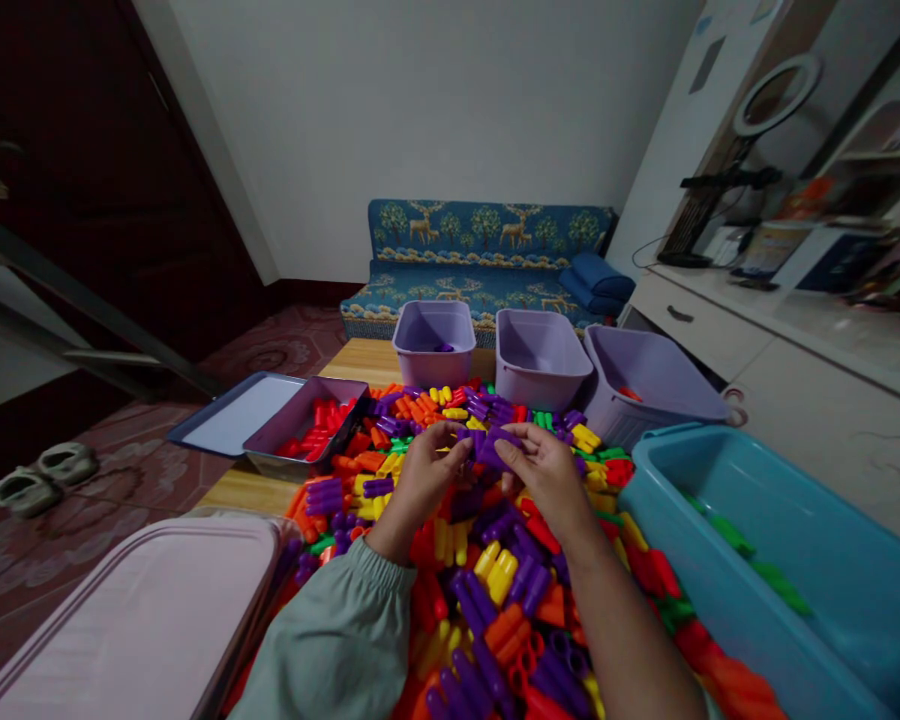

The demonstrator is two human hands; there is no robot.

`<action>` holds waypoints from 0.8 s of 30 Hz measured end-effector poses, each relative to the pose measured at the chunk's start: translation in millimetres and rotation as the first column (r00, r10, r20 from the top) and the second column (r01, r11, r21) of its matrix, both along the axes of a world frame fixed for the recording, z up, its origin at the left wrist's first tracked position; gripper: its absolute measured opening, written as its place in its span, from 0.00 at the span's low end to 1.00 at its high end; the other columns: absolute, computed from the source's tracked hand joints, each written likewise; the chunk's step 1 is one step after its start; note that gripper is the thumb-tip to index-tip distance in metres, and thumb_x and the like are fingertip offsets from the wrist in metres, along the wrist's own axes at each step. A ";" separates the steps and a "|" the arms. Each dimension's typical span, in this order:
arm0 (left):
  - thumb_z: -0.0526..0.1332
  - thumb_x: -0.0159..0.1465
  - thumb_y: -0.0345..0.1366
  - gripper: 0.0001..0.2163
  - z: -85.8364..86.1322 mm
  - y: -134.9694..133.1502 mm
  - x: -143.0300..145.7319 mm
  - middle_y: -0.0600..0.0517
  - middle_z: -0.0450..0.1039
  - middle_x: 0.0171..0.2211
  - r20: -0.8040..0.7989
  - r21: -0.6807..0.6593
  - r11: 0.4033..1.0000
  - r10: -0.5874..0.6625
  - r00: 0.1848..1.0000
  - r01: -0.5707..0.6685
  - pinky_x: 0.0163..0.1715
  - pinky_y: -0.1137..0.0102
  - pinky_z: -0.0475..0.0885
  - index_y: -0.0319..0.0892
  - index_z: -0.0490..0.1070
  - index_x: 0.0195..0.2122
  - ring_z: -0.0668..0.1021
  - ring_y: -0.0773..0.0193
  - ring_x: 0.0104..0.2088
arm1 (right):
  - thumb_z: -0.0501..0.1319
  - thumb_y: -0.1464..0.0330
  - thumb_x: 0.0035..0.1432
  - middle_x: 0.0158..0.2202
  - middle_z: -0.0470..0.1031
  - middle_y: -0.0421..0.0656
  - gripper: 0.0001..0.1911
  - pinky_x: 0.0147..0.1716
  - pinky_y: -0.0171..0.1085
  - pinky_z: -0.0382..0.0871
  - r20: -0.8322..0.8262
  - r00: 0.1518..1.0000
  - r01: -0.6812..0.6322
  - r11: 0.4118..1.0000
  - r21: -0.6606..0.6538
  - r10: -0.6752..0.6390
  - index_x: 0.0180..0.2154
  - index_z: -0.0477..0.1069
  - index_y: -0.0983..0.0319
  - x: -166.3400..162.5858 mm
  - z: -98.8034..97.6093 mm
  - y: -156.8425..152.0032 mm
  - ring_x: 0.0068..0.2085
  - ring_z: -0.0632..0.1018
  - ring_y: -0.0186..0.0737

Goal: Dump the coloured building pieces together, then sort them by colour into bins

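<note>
Over the middle of the pile, my left hand (431,468) pinches a purple plastic piece (471,437) between thumb and fingers. My right hand (544,468) grips another purple plastic piece (493,452) just beside it. The two pieces meet or nearly meet; whether they are joined I cannot tell. Beneath both hands spreads a heap of bullet-shaped plastic pieces (501,575) in purple, yellow, orange, red and green, many in joined rows.
Three lilac bins (435,360) stand along the far edge of the wooden table (251,490). A turquoise tub (720,560) with green pieces is at right. Left are an open box (292,462) with red pieces and a pale pink lid (142,610). Behind stands a patterned sofa (465,275).
</note>
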State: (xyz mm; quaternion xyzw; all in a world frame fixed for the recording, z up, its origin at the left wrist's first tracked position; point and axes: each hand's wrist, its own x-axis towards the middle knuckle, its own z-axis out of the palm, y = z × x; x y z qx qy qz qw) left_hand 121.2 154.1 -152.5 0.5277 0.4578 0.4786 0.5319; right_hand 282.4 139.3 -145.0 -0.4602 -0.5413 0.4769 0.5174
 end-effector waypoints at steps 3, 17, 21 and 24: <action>0.67 0.53 0.51 0.24 0.1 -0.5 0.2 0.56 0.71 0.24 0.083 -0.035 0.999 -0.035 0.996 0.038 0.22 0.69 0.75 0.40 0.65 0.41 0.76 0.64 0.21 | 0.66 0.56 0.52 0.29 0.75 0.37 0.20 0.21 0.33 0.69 -0.015 0.999 -0.048 0.999 -0.018 0.048 0.41 0.68 0.61 -2.8 -1.2 0.2 0.21 0.75 0.33; 0.66 0.58 0.47 0.26 0.1 -4.4 1.5 0.54 0.72 0.26 0.095 0.013 0.999 -0.049 0.994 0.048 0.18 0.76 0.70 0.39 0.66 0.53 0.75 0.68 0.21 | 0.61 0.69 0.54 0.32 0.75 0.39 0.09 0.30 0.35 0.74 0.297 0.953 0.006 0.987 0.161 -0.054 0.40 0.67 0.60 -1.4 -3.1 0.7 0.30 0.79 0.37; 0.67 0.56 0.45 0.23 4.3 -2.7 -2.1 0.53 0.75 0.26 0.171 -0.058 0.996 0.079 0.982 -0.070 0.16 0.77 0.67 0.38 0.70 0.49 0.74 0.69 0.18 | 0.59 0.74 0.55 0.42 0.79 0.47 0.11 0.47 0.44 0.73 0.580 0.782 0.087 0.961 0.262 -0.229 0.41 0.73 0.62 14.9 -13.2 11.7 0.45 0.78 0.45; 0.67 0.54 0.44 0.24 5.4 -2.1 -3.1 0.52 0.76 0.26 0.182 -0.071 0.995 0.082 0.980 -0.070 0.15 0.77 0.68 0.37 0.70 0.49 0.76 0.67 0.18 | 0.57 0.77 0.54 0.54 0.74 0.51 0.22 0.60 0.47 0.62 0.746 0.638 -0.014 0.967 0.255 -0.188 0.52 0.72 0.66 21.2 -20.9 15.1 0.57 0.72 0.47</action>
